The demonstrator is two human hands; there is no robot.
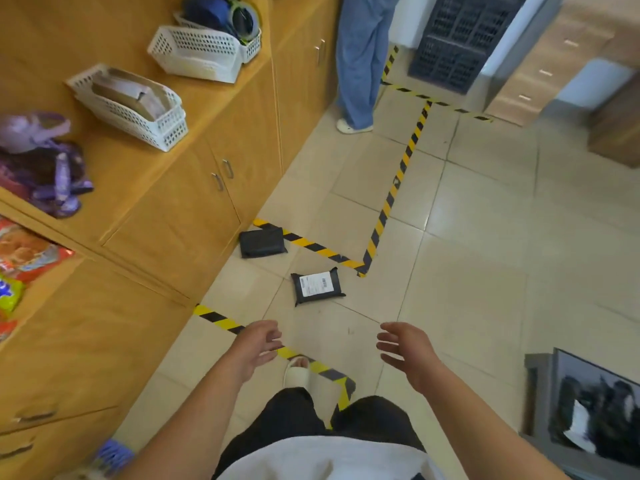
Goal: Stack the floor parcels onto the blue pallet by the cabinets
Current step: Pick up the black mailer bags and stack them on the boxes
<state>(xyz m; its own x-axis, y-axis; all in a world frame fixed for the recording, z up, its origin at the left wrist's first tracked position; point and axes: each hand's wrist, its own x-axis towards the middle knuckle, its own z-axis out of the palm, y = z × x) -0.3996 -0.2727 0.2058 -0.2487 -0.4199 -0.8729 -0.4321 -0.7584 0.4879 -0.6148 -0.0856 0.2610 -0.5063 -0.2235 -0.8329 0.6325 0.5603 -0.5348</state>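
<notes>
Two black parcels lie on the tiled floor. One with a white label [317,285] sits just ahead of my hands. A plain black parcel [262,242] rests farther off against the cabinet base, on the striped tape. A dark blue pallet [453,46] stands at the far end beyond the cabinets. My left hand [258,346] and my right hand [403,351] both reach forward with relaxed, spread fingers, holding nothing, a short way short of the labelled parcel.
Wooden cabinets [194,202] run along the left, with white baskets [138,105] on top. A person in blue trousers [360,64] stands near the pallet. A grey bin with dark parcels [588,414] is at lower right. Yellow-black tape [398,188] marks the floor.
</notes>
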